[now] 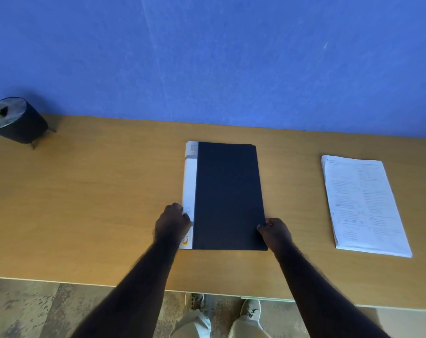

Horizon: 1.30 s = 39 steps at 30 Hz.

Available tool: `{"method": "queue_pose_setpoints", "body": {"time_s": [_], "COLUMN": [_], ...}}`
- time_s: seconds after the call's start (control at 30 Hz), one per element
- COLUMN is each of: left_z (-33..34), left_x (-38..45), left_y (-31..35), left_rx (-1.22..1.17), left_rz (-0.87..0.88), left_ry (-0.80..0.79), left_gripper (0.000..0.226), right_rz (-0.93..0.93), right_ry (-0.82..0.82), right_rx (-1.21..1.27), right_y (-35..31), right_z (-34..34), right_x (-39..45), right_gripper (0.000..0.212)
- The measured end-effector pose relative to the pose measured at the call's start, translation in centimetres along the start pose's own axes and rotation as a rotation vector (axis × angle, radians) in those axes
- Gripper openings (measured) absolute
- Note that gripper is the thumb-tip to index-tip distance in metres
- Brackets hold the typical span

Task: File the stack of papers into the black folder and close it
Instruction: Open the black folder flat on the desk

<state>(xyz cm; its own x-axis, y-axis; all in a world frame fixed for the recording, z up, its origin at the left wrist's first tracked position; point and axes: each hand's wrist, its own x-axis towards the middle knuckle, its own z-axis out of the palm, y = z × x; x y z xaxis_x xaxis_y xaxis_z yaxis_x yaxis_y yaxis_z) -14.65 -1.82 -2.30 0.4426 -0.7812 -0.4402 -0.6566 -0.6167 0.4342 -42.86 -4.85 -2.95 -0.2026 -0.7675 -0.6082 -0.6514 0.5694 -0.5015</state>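
Observation:
The black folder (pixel 227 193) lies closed and flat in the middle of the wooden table (pixel 97 203), with a white spine strip along its left side. My left hand (pixel 173 222) rests on that spine near the front corner, fingers curled onto it. My right hand (pixel 275 230) pinches the folder's right edge near the front corner. The stack of printed white papers (pixel 363 206) lies flat to the right of the folder, apart from both hands.
A black pot with a small green plant (pixel 16 120) stands at the table's far left corner. A blue wall (pixel 207 57) rises directly behind the table. My shoes (pixel 248 311) and the tiled floor show below the front edge.

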Motion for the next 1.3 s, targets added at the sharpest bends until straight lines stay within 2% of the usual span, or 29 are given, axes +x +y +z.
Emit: {"method": "queue_pose_setpoints", "body": {"time_s": [0.27,0.43,0.53,0.63,0.73,0.83,0.9,1.0,1.1,1.2,1.3], "left_z": [2.7,3.1,2.9,2.3,1.1,-1.4,-3.9,-8.2,-11.7,-14.0,-15.4], "left_x": [-1.4,-1.4,-1.4,-1.3,-1.2,-1.6,-2.6,-4.9,-6.1,-6.0,-5.4], "left_y": [3.2,3.5,3.6,3.8,4.2,5.9,7.4,8.8,8.9,7.8,5.7], "left_rx": [0.019,0.046,0.049,0.030,-0.097,-0.360,-0.573,-0.759,-0.759,-0.671,-0.648], "left_rz": [0.074,0.072,0.071,0.042,0.048,0.123,0.197,0.342,0.423,0.381,0.328], "left_ry": [-0.020,-0.008,-0.033,-0.061,-0.046,-0.026,-0.073,-0.144,-0.160,-0.073,0.012], "left_gripper": [0.031,0.031,0.032,0.040,0.054,0.052,0.050,0.063,0.074,0.073,0.050], "right_rz": [0.057,0.064,0.011,-0.056,-0.161,-0.314,-0.479,-0.763,-0.912,-0.935,-0.842], "right_ry": [0.080,0.072,0.097,0.120,0.091,0.083,0.031,-0.168,-0.329,-0.357,-0.298], "right_rx": [0.032,0.116,0.257,0.404,0.569,0.649,0.685,0.641,0.486,0.339,0.193], "right_y": [2.9,2.7,1.2,-1.0,-3.6,-6.1,-7.5,-9.3,-10.7,-10.8,-9.6], "right_z": [-3.5,-4.5,-5.2,-6.1,-6.9,-6.4,-5.4,-3.5,-1.3,0.3,0.7], "right_x": [0.4,-0.1,-1.5,-3.6,-6.1,-8.6,-10.4,-12.6,-13.2,-12.7,-10.8], "right_gripper": [0.046,0.042,0.028,0.032,0.040,0.046,0.043,0.034,0.038,0.043,0.036]}}
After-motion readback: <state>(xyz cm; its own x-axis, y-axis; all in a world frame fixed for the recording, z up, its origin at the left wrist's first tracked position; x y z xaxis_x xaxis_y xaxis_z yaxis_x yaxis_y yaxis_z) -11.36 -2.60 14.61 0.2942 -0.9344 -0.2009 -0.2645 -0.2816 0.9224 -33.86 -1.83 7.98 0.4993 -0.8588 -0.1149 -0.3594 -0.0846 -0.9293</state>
